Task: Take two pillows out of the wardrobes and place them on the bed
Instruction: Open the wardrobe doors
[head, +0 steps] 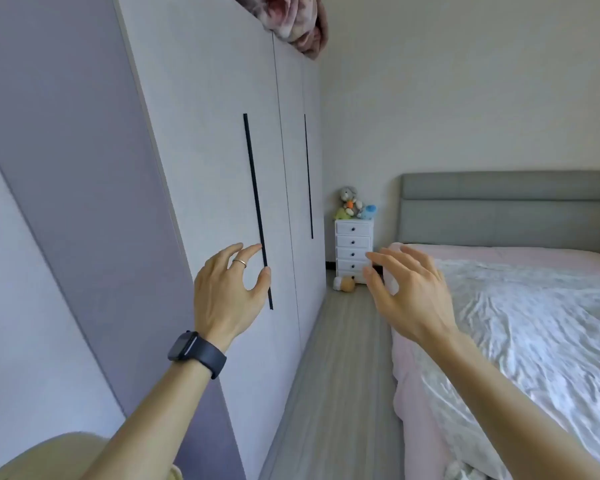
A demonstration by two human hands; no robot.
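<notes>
A bare strip of floor (340, 375) runs between the shut wardrobe doors (222, 161) and the bed (534, 306); at its far end stand a small drawer chest (353, 249) and a soft toy (344, 283).

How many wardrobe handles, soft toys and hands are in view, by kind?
Handles: 2
Soft toys: 4 (3 on the chest, 1 on the floor)
Hands: 2, left hand and right hand
Total: 8
</notes>
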